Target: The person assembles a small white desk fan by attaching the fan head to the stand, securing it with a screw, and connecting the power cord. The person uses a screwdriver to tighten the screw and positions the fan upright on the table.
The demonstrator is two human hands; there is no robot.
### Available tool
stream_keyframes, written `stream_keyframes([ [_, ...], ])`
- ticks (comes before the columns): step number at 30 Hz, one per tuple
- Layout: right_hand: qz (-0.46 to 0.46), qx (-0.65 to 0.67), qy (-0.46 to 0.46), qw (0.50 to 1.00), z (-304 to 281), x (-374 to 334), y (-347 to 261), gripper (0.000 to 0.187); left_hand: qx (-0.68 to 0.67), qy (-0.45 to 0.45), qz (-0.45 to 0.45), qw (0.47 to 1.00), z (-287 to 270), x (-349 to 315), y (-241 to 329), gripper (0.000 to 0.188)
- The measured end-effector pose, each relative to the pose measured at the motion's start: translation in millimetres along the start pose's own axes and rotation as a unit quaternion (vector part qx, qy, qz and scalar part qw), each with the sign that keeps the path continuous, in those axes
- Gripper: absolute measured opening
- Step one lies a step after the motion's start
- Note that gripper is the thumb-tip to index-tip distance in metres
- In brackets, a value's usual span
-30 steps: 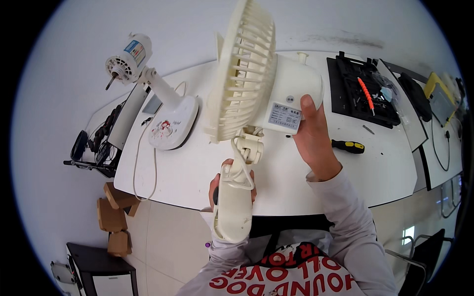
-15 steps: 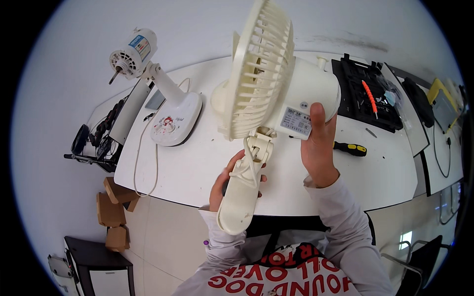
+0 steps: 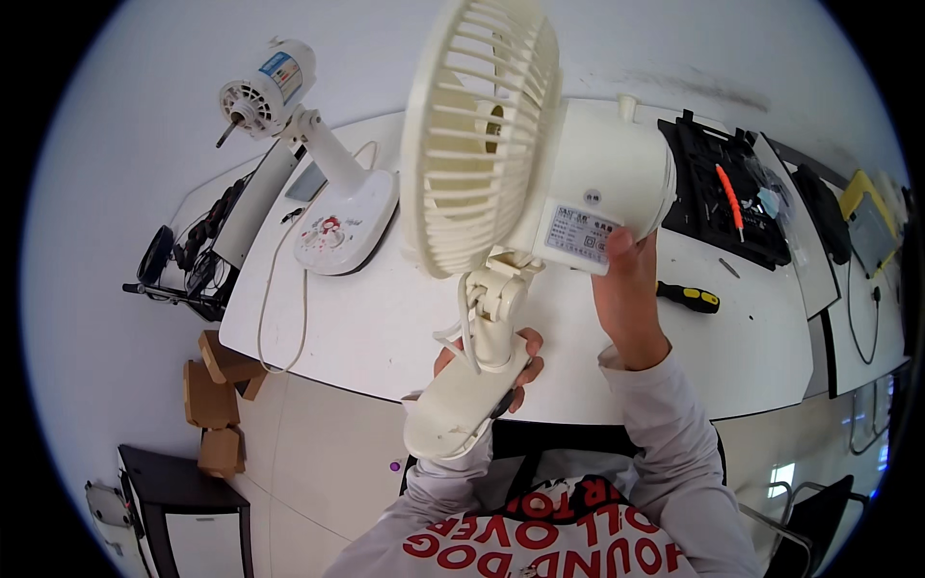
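Observation:
A cream-coloured electric fan [image 3: 482,144] is held up above the near part of the white table, its ribbed cage facing left. Beneath the cage, a hinged neck joins it to a flat clip base [image 3: 458,409] with a cord looped at the joint. My left hand [image 3: 528,371] grips that base from behind, and only its fingers show beside the stem. My right hand [image 3: 626,289] holds the motor housing [image 3: 617,159] from the right, its thumb on the lower edge by a silver label. Most of the right fingers are hidden behind the housing.
On the white table [image 3: 376,328] stands a second fan [image 3: 337,207] with bare motor and shaft. At right lie a black-and-yellow screwdriver [image 3: 689,297] and a black tool case [image 3: 708,178] with an orange-handled tool [image 3: 729,197]. Cardboard boxes [image 3: 212,395] sit on the floor at left.
The held fan has turned, so its cage shows more openly toward me and its base points lower left. My left fingers have shifted around the base; my right hand keeps its hold.

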State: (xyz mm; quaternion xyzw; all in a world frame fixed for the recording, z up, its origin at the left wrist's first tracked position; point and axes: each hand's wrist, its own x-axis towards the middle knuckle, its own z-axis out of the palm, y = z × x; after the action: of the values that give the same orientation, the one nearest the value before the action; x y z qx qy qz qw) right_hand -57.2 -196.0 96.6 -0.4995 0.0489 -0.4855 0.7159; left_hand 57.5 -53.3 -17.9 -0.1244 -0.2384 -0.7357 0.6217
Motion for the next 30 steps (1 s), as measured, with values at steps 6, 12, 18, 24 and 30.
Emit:
stream_keyframes([
  [6,-0.013,-0.006,-0.011,1.000,4.2,-0.2,-4.5,0.086,-0.048,-0.060,0.003,0.997,9.4,17.9,-3.9,0.060],
  [12,-0.001,0.007,-0.062,0.998,-5.9,-16.3,15.0,0.086,0.034,-0.039,0.074,0.996,6.8,13.0,-11.1,0.065],
  [18,0.146,-0.180,-0.170,0.958,11.9,-45.4,-12.8,0.056,0.172,0.166,0.155,0.959,42.1,21.9,-25.9,0.053],
  [24,0.109,-0.210,-0.102,0.966,25.7,-35.5,-10.2,0.046,0.295,0.254,0.179,0.904,49.5,40.0,-25.1,0.041],
  [30,0.073,-0.172,-0.090,0.978,5.3,-29.6,-8.4,0.045,0.415,0.213,0.110,0.878,57.9,60.6,-12.8,0.052],
])
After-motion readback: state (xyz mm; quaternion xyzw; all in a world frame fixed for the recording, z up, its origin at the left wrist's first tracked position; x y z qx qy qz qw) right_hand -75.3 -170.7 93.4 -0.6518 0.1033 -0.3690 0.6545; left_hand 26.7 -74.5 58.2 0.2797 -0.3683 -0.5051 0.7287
